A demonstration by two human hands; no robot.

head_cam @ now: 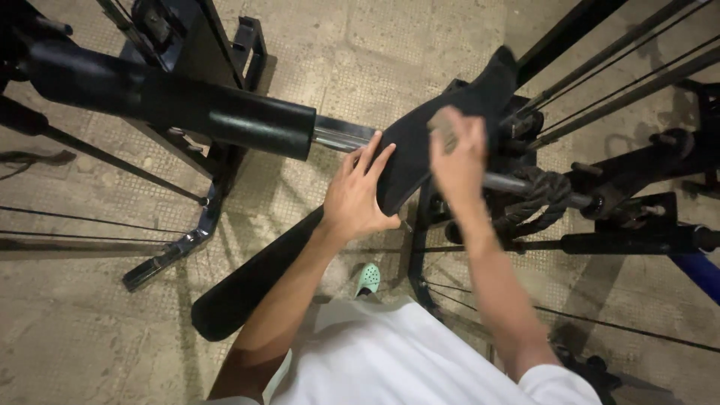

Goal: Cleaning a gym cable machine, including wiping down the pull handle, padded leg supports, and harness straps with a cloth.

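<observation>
**Two hands on a padded bar in a gym frame**

Nearest the viewer, a white shirt (405, 352) fills the bottom edge of the view, and a pale green clog (367, 279) rests on the tiled floor (390, 60) just beyond it. From there two bare forearms rise toward a long black padded bar (409, 146), which slants from the lower left of the floor, past the arms, up to the upper right.

The left hand (358, 196) lies flat against the near side of the pad, fingers spread and straight, thumb hooked under its lower edge; its grip is open, pressing rather than clasping. The right hand (457, 154) sits on top of the pad a little higher along it. It is blurred, and whether its grip is closed on anything cannot be told.

Behind the hands a steel shaft (341, 136) runs out of a thick black roller (187, 105) at the upper left and passes behind the pad. To the right, a dark knotted rope (544, 195) hangs on a bar of the black frame, and thin cables (630, 86) slope away toward the upper right corner.
</observation>
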